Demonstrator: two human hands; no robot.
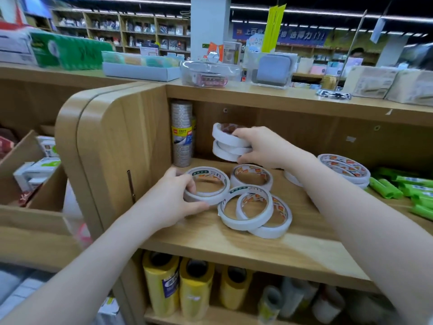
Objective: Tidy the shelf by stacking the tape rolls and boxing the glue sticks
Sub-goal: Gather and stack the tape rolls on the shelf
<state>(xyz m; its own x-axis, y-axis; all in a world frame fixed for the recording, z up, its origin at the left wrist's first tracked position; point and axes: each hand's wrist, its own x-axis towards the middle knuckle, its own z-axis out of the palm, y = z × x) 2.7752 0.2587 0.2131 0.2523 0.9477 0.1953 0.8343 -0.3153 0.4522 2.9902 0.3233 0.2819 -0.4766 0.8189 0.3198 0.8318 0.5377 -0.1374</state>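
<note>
White tape rolls lie scattered on the wooden shelf (234, 245). My left hand (173, 198) grips one flat roll (210, 181) at the shelf's left, thumb under its near rim. My right hand (262, 148) holds two stacked white rolls (228, 143) lifted above the shelf near the back. Another roll (251, 177) lies behind, and three overlapping rolls (255, 212) lie in front of it. A short stack of rolls (344, 168) stands at the right. Green glue sticks (407, 191) lie loose at the far right.
A tall wrapped column of clear tape (181, 134) stands in the back left corner. The shelf's rounded side panel (112, 146) is close to my left hand. Yellow rolls (178, 287) fill the shelf below. Boxes and packs sit on the top board (257, 92).
</note>
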